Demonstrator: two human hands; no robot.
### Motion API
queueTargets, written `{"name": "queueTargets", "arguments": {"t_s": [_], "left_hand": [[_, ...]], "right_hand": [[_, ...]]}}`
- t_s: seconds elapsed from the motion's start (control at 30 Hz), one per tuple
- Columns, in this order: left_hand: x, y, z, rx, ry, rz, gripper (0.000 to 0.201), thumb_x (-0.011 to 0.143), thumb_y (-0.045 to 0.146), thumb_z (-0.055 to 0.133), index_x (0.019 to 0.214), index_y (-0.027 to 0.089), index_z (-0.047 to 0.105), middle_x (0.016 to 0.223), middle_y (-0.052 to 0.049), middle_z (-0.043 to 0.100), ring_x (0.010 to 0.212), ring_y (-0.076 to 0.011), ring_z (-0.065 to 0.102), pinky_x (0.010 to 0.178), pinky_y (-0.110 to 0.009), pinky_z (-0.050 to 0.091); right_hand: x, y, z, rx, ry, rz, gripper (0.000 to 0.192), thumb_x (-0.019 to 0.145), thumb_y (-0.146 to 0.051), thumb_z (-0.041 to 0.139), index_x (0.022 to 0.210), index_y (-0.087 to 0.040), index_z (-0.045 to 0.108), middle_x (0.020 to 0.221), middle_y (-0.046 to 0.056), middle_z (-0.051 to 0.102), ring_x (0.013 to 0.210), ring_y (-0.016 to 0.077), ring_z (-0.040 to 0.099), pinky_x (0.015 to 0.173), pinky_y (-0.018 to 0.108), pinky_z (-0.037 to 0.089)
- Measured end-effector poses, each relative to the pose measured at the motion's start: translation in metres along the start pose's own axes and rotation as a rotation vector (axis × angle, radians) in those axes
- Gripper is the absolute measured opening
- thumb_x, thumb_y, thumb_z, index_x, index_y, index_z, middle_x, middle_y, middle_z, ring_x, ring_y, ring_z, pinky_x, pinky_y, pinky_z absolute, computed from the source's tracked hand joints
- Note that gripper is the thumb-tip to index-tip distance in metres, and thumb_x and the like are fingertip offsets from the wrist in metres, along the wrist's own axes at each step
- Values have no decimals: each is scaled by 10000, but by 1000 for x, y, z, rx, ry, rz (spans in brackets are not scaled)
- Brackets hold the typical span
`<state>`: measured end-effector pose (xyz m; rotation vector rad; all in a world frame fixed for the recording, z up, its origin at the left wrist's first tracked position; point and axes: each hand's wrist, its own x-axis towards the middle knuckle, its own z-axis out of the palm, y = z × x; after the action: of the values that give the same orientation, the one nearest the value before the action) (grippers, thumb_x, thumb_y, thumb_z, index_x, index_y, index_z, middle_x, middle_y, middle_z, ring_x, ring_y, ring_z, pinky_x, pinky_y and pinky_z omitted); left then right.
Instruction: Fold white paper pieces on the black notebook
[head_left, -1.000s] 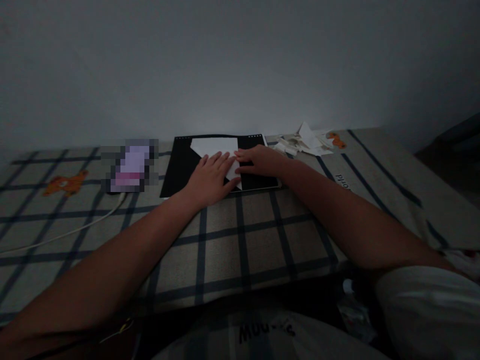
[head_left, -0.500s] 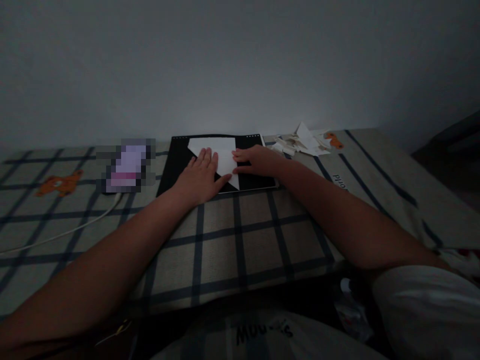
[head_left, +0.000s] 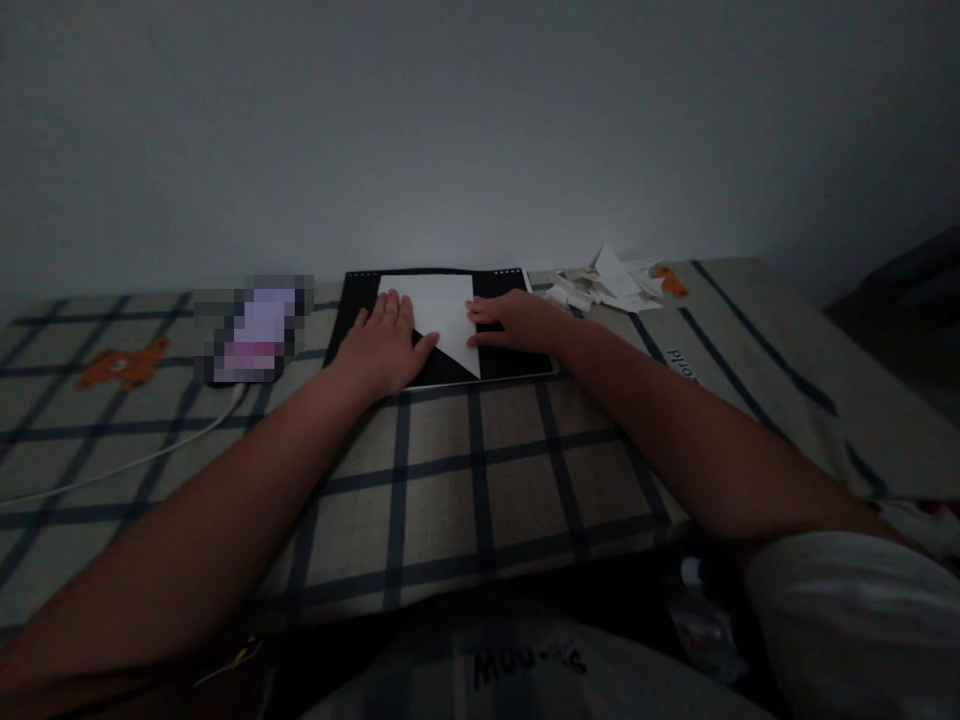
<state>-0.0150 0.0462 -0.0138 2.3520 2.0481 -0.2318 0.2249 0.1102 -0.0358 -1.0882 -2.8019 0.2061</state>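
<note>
- White paper point(head_left: 446, 305) lay flat, partly under the fingers of the left hand point(head_left: 379, 345), its right edge under those of the right hand point(head_left: 517, 320).
- Both hands' fingers lay nearly together, thumbs spread apart.
- Black pad point(head_left: 514, 364) extended beneath them.

Exposure is low and colour subdued throughout. The wall point(head_left: 465, 140) reads grey, palest in its lower middle, and darkens toward the upper corners and right edge. The light's source cannot be determined. The white paper point(head_left: 444, 308) is among the brightest surfaces. Heavy shadow lies below the front edge of the tablecloth point(head_left: 442, 480), where a bottle point(head_left: 701, 620) is barely legible. Coarse pixel blocks mask the phone point(head_left: 259, 325). Fine detail is soft; wide-angle stretch enlarges the left forearm point(head_left: 202, 510) toward the lower left corner.
</note>
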Motion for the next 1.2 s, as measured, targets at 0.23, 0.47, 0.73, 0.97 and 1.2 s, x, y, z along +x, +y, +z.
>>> {"name": "queueTargets", "arguments": {"t_s": [0.23, 0.47, 0.73, 0.97, 1.2], "left_hand": [[7, -9, 0, 7, 14, -77, 817, 1180, 471, 226, 1817, -41, 247, 1912, -259, 230, 1808, -364, 218, 1449, -577, 255], [7, -15, 6, 24, 135, -72, 821, 1162, 507, 272, 1803, -1, 341, 1880, -266, 327, 1798, -398, 243, 1437, -636, 236], [-8, 8, 7, 16, 148, 108, 871, 1141, 541, 402, 1732, -97, 405, 1833, -315, 404, 1778, -393, 306, 1434, -514, 285], [-13, 20, 13, -15, 133, 131, 1081, 1094, 738, 504, 1736, -122, 365, 1852, -358, 326, 1785, -430, 267, 1446, -500, 258], [-7, 12, 12, -16, 98, 83, 1126, 1092, 797, 446, 1769, -94, 318, 1868, -347, 293, 1791, -437, 244, 1442, -522, 258]], "right_hand": [[0, -4, -3, 11, -23, 18, 532, 1147, -486, 667, 1535, -132, 752, 1699, 171, 623, 1588, 344, 617, 1341, 499, 483], [-1, -5, -4, 11, -24, 19, 491, 1147, -468, 668, 1511, -154, 769, 1694, 157, 637, 1594, 336, 611, 1332, 495, 497], [0, -3, -2, -30, -33, 11, 523, 1157, -512, 621, 1524, -168, 765, 1721, 157, 619, 1503, 353, 687, 1305, 509, 524], [0, -1, -1, -9, -19, 8, 528, 1141, -505, 641, 1530, -171, 765, 1710, 154, 633, 1513, 360, 678, 1312, 526, 514], [-1, -2, -1, 14, -13, 6, 501, 1138, -478, 644, 1511, -174, 785, 1675, 162, 662, 1490, 370, 698, 1293, 537, 527]]}}
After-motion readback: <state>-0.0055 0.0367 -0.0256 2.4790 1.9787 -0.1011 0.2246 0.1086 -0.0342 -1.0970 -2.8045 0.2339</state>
